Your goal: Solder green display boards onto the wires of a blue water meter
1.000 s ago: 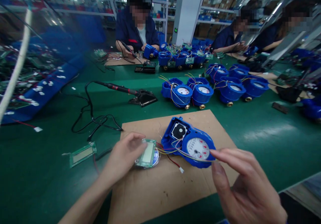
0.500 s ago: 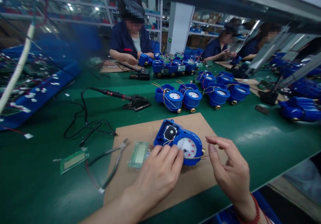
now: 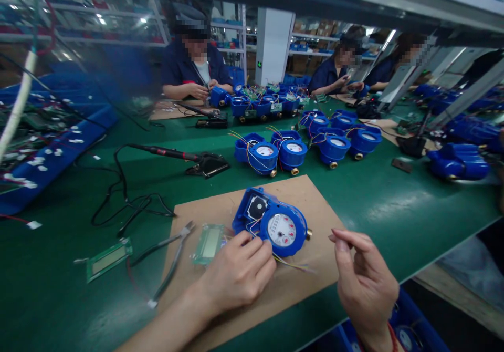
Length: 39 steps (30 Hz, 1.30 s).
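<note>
A blue water meter (image 3: 281, 231) with a white dial and an open square compartment lies on a cardboard sheet (image 3: 315, 205). My left hand (image 3: 244, 268) is closed at its lower left side, on thin coloured wires (image 3: 293, 266) whose loose ends stick out to the right. Just left of that hand rests a green circuit board with a display (image 3: 208, 244). My right hand (image 3: 366, 281) is held to the right of the meter, apart from it, thumb and forefinger pinched together. Whatever may be between those fingertips is too small to make out.
Cutting pliers (image 3: 173, 257) and a second display board (image 3: 109, 260) lie at the left. Behind are a soldering iron (image 3: 169, 152) in a black holder and several blue meters (image 3: 293, 149). A blue bin (image 3: 51, 168) of boards stands far left. Co-workers (image 3: 197, 65) sit opposite.
My right hand has gone from open fingers to a pinch. The wire ends have dropped from the meter's lower edge to over the cardboard. The view has shifted slightly right.
</note>
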Tool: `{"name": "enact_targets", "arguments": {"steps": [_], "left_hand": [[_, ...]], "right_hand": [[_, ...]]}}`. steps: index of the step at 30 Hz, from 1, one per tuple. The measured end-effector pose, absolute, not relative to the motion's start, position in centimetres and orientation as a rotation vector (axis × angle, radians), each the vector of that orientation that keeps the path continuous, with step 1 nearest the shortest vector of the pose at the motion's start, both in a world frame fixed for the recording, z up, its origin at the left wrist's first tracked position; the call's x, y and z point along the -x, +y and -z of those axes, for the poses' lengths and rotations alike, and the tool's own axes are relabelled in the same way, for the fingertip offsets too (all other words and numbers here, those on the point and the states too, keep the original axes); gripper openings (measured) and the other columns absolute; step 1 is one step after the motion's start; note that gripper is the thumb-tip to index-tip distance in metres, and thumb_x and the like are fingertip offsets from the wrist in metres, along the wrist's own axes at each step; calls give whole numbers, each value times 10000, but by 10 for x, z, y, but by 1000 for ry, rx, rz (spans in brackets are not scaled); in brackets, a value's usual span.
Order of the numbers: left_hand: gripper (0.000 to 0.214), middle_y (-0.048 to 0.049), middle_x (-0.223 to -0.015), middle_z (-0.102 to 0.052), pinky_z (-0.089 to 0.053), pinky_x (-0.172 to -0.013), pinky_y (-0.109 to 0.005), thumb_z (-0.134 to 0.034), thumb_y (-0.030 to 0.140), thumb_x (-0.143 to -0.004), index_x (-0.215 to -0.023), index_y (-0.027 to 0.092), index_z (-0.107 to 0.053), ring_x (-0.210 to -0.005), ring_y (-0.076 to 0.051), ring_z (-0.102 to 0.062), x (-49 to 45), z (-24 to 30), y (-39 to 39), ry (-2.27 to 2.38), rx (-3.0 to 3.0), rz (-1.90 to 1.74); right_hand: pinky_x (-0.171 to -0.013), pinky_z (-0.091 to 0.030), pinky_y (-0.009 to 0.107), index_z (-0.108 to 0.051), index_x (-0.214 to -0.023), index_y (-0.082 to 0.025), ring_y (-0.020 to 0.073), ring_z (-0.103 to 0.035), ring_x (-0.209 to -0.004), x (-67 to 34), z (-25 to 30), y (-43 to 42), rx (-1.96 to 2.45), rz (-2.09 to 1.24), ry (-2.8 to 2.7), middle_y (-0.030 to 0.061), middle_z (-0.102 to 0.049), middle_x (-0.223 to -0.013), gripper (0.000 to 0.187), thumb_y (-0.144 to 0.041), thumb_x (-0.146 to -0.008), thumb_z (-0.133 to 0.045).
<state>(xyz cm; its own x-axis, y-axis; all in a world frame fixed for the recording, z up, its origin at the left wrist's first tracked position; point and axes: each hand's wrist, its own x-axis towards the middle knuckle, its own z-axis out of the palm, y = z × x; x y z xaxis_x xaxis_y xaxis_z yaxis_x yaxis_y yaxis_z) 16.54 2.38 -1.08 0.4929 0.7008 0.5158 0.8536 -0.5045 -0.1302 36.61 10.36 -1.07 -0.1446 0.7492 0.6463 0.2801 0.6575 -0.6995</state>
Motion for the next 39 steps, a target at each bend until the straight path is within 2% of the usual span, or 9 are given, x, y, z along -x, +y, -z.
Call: {"name": "enact_targets", "arguments": {"steps": [6, 10, 12, 16, 23, 28, 31, 35, 39], "left_hand": [[194, -133, -902, -595, -446, -616, -341, -374, 72, -847, -866, 66, -567, -740, -197, -546, -170, 23, 7, -1364, 2289, 694], [320, -127, -939, -589, -472, -645, -339, -290, 63, -873, -1104, 48, -511, -794, -191, -544, -173, 24, 2, -1443, 2276, 678], [354, -138, -929, -585, -475, -613, -347, -332, 57, -855, -1187, 38, -455, -769, -205, -539, -176, 24, 4, -1449, 2255, 606], [315, -136, -882, -592, -462, -535, -332, -468, 93, -799, -1104, 43, -527, -695, -212, -529, -185, 28, 12, -1328, 2214, 573], [195, -159, -881, -605, -450, -485, -346, -411, 103, -796, -866, 59, -588, -654, -228, -551, -198, 30, 19, -1286, 2189, 731], [202, -155, -888, -618, -487, -606, -353, -377, 70, -823, -907, 49, -561, -743, -218, -579, -196, 21, -3, -1385, 2155, 1046], [202, -95, -961, -600, -481, -757, -262, -427, 25, -821, -970, 94, -544, -887, -146, -564, -187, 14, -22, -1673, 2037, 1364], [229, -36, -962, -551, -435, -831, -182, -498, 20, -807, -983, 161, -536, -946, -102, -525, -173, 8, -41, -1977, 1871, 1669], [128, 7, -921, -541, -420, -823, -147, -551, 114, -820, -900, 213, -560, -904, -88, -528, -161, 3, -47, -2186, 1656, 1888]], "right_hand": [[-686, -447, 317, -597, -939, -168, 173, -570, -788, -362, 12, 100, 794, -537, -1748, 54, -590, -852, 145, -142, -815, -528], [-691, -454, 324, -589, -954, -175, 178, -567, -807, -362, 15, 95, 726, -489, -1851, 57, -591, -854, 165, -122, -814, -519], [-705, -459, 326, -581, -973, -176, 179, -565, -827, -362, 18, 94, 690, -495, -1912, 58, -591, -864, 185, -106, -818, -507], [-722, -457, 323, -571, -998, -171, 177, -560, -851, -363, 22, 92, 676, -529, -1942, 63, -585, -899, 206, -90, -823, -497], [-718, -456, 305, -566, -1003, -166, 170, -562, -843, -367, 29, 90, 710, -554, -1926, 61, -580, -902, 213, -83, -815, -512], [-753, -451, 310, -560, -1025, -168, 172, -559, -881, -366, 28, 87, 683, -563, -1942, 60, -583, -922, 237, -71, -838, -451], [-861, -423, 335, -498, -1136, -155, 182, -516, -1018, -352, 16, 84, 483, -585, -2119, 75, -571, -1053, 336, -38, -832, -416], [-991, -329, 360, -399, -1250, -125, 187, -394, -1186, -314, -5, 77, 185, -653, -2425, 82, -482, -1246, 402, -82, -851, -416], [-941, -360, 331, -461, -1197, -159, 155, -505, -1035, -279, -10, 73, 78, -870, -2461, 45, -578, -1106, 302, -163, -896, -434]]}}
